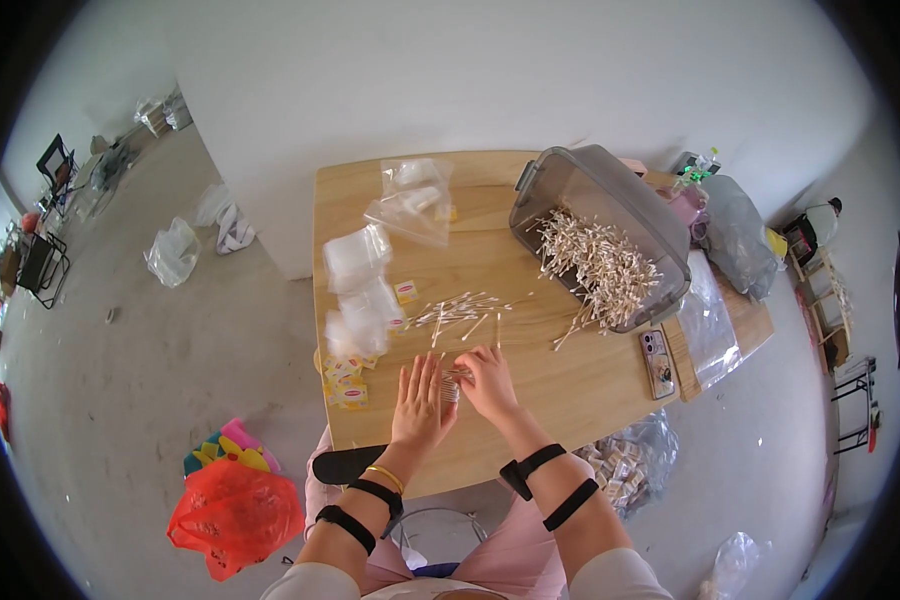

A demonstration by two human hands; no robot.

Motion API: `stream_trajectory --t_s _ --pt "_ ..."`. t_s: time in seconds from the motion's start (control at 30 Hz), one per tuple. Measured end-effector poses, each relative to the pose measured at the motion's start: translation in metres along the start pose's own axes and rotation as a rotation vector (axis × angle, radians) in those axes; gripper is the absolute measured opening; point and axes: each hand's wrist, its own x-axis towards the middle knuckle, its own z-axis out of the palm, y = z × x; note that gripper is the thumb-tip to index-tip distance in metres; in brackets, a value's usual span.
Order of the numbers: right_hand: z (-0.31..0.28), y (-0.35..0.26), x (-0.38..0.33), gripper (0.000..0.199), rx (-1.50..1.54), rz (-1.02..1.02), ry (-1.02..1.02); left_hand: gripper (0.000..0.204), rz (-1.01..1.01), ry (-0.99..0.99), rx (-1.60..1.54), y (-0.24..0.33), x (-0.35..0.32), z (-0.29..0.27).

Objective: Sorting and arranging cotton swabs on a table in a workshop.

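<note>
On the wooden table [530, 400], a small bunch of cotton swabs [450, 388] lies between my two hands. My left hand [420, 405] rests along the bunch's left side, its fingers stretched out and pointing away from me. From the right, my right hand [489, 385] has its fingertips pinched at the swabs; how many they hold is hidden. Just beyond my fingers is a loose scatter of cotton swabs [460, 308]. A grey translucent tub [610, 175], tipped on its side at the back right, spills a heap of cotton swabs [600, 265] toward the table.
Clear plastic bags [357, 258] are stacked along the left, with small yellow-white cards [348, 390] nearer me. A phone [657, 363] lies at the right edge. A red bag [235, 515] sits on the floor left; a bag of packets [625, 470] stands below the table's right side.
</note>
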Motion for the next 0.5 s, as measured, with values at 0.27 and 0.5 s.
stream_trajectory --t_s 0.27,0.5 --pt "-0.006 0.017 -0.02 0.028 0.125 0.099 0.102 0.073 -0.007 -0.022 -0.1 0.0 -0.002 -0.002" --pt "0.009 0.004 -0.031 0.022 0.359 0.168 0.131 0.055 0.072 -0.01 -0.26 -0.004 -0.012 -0.009"
